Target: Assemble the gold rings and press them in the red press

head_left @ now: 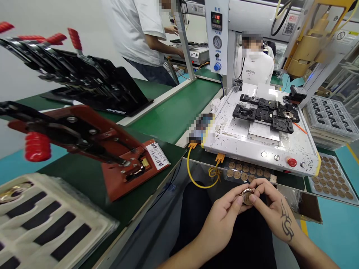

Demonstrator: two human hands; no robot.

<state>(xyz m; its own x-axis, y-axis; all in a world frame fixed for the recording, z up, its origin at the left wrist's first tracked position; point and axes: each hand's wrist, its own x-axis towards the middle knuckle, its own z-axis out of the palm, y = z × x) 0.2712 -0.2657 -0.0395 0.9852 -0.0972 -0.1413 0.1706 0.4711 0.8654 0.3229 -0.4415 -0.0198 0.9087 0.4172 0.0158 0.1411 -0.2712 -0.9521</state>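
1. The left hand [224, 215] and right hand [273, 209] meet over the lap. Thumbs and fingertips press in from both sides on a small round brass-coloured disc [247, 196].
2. Just beyond the hands, a clear tray of brown discs [244, 172] lies below the front edge of the white machine bed [252, 145]. A larger tray of discs [333, 183] sits to the right.
3. Black fixture blocks [266, 114] stand on the bed; I cannot tell whether they are loaded.
4. As I judge it, this one disc is in hand and not yet set anywhere. With both trays well filled, most of the work seems left.
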